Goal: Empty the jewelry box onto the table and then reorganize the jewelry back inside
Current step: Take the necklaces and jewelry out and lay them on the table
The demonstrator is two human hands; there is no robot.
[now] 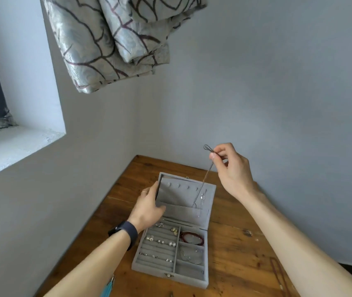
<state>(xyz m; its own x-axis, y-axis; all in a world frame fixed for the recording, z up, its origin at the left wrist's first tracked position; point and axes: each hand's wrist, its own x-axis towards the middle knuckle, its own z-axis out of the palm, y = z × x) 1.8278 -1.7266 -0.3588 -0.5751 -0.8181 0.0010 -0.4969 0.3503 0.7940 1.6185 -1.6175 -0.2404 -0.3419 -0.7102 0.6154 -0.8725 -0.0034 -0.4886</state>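
A grey velvet jewelry box (205,275) lies open on the wooden table (235,249). My left hand (147,207) grips the left edge of the raised lid (210,202). My right hand (233,166) is lifted above the lid and pinches a thin necklace (206,175) by its top; the chain hangs down into the lid's pocket. In the base, earrings and rings (160,241) sit in the ring rows, a red bead bracelet (192,237) fills the upper right compartment, and a thin chain (189,257) lies in the compartment below it.
The table stands in a corner between grey walls. A patterned curtain (115,39) hangs above, and a window ledge (9,151) is at the left. A dark beaded string (278,273) lies on the table at the right. Something turquoise (108,286) shows at the bottom edge.
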